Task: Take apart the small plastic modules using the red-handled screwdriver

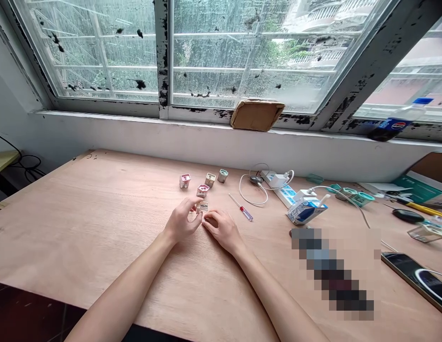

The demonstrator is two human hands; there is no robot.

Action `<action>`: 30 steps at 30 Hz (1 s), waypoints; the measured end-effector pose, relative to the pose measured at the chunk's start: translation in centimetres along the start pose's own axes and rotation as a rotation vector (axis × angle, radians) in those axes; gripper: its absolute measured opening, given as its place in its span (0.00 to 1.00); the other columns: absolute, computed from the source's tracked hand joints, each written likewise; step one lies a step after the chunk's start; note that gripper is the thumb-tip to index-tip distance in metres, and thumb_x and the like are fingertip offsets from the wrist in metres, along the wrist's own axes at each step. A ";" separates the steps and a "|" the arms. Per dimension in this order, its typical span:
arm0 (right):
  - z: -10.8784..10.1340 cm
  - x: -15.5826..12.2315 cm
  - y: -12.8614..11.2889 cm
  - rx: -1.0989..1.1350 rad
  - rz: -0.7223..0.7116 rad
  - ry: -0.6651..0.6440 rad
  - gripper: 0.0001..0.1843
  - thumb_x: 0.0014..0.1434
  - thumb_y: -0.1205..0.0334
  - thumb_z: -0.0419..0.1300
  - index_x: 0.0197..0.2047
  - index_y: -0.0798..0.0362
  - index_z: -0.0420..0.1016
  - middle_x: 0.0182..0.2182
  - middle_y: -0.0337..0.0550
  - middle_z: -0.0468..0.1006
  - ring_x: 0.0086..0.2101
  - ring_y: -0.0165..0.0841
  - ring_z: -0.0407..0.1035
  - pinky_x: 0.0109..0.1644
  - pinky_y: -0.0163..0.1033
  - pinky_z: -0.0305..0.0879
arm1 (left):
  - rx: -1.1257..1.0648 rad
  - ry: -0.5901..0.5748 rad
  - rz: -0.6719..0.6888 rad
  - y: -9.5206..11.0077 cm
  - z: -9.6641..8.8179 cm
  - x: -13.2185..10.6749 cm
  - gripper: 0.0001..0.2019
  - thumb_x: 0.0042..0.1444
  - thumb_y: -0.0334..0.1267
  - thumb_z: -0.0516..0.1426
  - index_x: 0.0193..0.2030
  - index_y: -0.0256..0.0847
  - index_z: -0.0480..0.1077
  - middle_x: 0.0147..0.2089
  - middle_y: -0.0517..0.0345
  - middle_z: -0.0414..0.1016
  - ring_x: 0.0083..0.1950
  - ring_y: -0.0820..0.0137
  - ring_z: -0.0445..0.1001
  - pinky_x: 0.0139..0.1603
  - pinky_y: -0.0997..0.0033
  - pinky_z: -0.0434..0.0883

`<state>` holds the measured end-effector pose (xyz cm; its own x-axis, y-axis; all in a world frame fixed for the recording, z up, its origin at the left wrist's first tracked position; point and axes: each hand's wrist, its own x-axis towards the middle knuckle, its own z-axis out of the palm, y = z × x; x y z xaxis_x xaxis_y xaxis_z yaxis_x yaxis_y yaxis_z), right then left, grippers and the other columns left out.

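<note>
As hands [181, 221] meet, clear block [203, 206], face up

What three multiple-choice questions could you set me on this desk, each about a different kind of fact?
1. Where does the small screwdriver lie? A. On the windowsill. B. On the wooden table. C. In a drawer.
2. What colour is the Pepsi bottle's cap? A. Red. B. Green. C. Blue.
3. How are the left hand and right hand? A. Bare, both at a small clear block. B. Gloved. C. Holding a phone.

1: B, it rests on the wood right of the hands.
2: C, the cap shows blue.
3: A, both sets of fingers reach it.
</note>
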<state>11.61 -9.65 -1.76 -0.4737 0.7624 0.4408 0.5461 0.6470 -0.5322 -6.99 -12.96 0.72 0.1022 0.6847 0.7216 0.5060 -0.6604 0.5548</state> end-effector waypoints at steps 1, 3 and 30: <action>-0.1 0.0 0.0 0.015 0.003 -0.002 0.02 0.62 0.61 0.62 0.39 0.48 0.75 0.40 0.44 0.78 0.43 0.41 0.71 0.50 0.47 0.66 | -0.006 -0.004 0.002 0.0 0.0 0.0 0.20 0.58 0.29 0.57 0.57 0.43 0.66 0.44 0.55 0.75 0.40 0.69 0.75 0.43 0.66 0.77; -0.1 0.1 0.1 0.047 0.016 -0.005 0.02 0.61 0.62 0.61 0.39 0.48 0.73 0.39 0.44 0.78 0.42 0.41 0.71 0.48 0.46 0.66 | -0.020 -0.016 0.003 -0.1 0.0 -0.1 0.21 0.57 0.29 0.57 0.58 0.43 0.66 0.46 0.54 0.75 0.41 0.69 0.75 0.44 0.66 0.77; -0.4 -0.7 -0.6 0.366 0.089 0.090 0.08 0.56 0.67 0.53 0.36 0.50 0.72 0.33 0.42 0.78 0.36 0.35 0.75 0.41 0.42 0.76 | -0.033 -0.052 -0.010 0.8 -0.3 0.0 0.21 0.58 0.28 0.56 0.59 0.45 0.66 0.51 0.52 0.75 0.44 0.68 0.75 0.43 0.66 0.77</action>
<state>11.95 -10.59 -1.44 -0.3643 0.8240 0.4339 0.2921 0.5435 -0.7869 -6.82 -13.58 1.30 0.1423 0.7059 0.6939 0.4792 -0.6625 0.5757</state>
